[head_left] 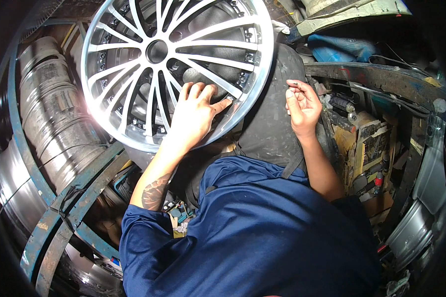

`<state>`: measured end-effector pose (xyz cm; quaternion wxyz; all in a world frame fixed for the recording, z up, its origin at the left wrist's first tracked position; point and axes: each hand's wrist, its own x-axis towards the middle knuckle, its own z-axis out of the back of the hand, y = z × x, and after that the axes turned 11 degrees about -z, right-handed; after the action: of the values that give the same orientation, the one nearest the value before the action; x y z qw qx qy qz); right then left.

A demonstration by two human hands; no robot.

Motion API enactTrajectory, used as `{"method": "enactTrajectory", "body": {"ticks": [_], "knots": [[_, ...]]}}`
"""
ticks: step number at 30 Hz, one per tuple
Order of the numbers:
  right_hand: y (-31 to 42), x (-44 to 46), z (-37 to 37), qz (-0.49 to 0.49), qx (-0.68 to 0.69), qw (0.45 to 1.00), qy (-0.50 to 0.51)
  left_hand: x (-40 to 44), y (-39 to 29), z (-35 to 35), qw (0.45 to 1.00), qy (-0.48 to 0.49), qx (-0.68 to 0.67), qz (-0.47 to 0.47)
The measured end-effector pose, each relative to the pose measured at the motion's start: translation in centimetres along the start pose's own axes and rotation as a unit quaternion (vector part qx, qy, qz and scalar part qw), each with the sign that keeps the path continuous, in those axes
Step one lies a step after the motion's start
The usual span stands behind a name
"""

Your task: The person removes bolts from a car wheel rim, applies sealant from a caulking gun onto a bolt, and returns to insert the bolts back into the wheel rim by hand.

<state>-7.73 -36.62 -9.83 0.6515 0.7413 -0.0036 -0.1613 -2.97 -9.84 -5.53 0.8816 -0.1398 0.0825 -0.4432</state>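
Observation:
A silver multi-spoke alloy wheel [157,52] stands tilted in front of me, its spokes facing up toward my head. My left hand [195,111] lies on its lower right part, several fingers curled into the gap between spokes. Its thumb stretches to the right and touches the rim near a small bolt [230,98]. To the right of the wheel, my right hand [302,109] is raised, clear of the rim, with fingers bent and pinched together. Something small and dark shows at its fingertips; I cannot make out what it is.
Stacked metal rims [54,106] stand on the left behind a worn blue metal frame [32,168]. A dark padded surface [267,131] lies below the wheel. At right are a metal beam [371,79], a blue plastic bag [339,48], a cluttered yellowish box [366,143] and another rim [411,232].

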Motion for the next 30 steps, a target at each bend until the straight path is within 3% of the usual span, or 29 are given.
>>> {"method": "enactTrajectory", "body": {"ticks": [30], "knots": [[-0.45, 0.09, 0.04, 0.005, -0.010, 1.000, -0.001, -0.46, -0.47, -0.13, 1.000, -0.010, 0.001, 0.019]]}}
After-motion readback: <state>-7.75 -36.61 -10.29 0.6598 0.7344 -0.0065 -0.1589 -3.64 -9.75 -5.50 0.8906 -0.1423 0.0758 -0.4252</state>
